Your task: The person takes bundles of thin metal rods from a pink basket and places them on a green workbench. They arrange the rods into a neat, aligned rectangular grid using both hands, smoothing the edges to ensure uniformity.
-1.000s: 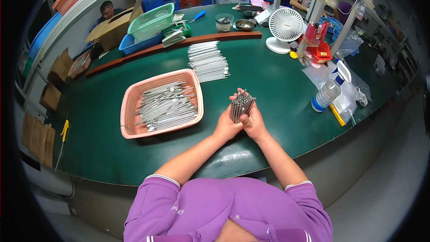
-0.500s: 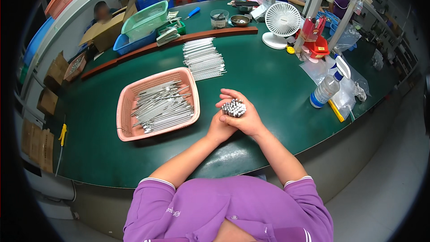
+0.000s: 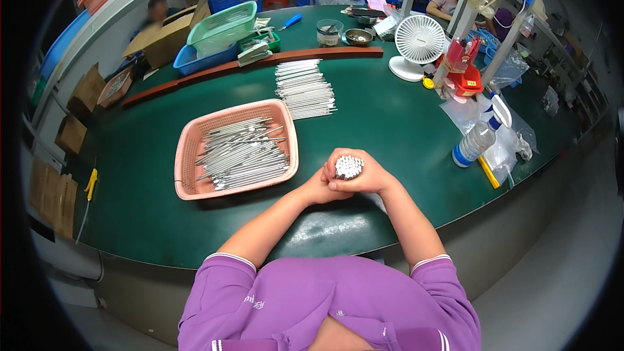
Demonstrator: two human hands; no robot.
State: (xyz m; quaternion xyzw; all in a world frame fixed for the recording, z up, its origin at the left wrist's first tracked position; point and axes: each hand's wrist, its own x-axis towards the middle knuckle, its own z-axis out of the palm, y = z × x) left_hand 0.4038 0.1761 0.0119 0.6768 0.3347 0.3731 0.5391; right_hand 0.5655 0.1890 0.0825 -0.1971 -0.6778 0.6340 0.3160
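Head view: both hands clasp one bundle of metal rods [image 3: 349,166] above the green worktop [image 3: 403,123]; left hand [image 3: 323,185] and right hand [image 3: 364,179] close their fingers around it; the bundle, upright a second ago, now points its ends at the camera, suggesting end alignment; pink tray [image 3: 188,169] of rods lies just left; bottle [image 3: 473,144] stands well apart, right; nothing obstructs.

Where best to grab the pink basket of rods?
Take the pink basket by its two short rims, a hand at each end, coming from above. The rods lie lengthwise across it and fill the middle, so the end rims are probably the steadiest hold. Both hands are clasped round a rod bundle, so that would likely go down first.
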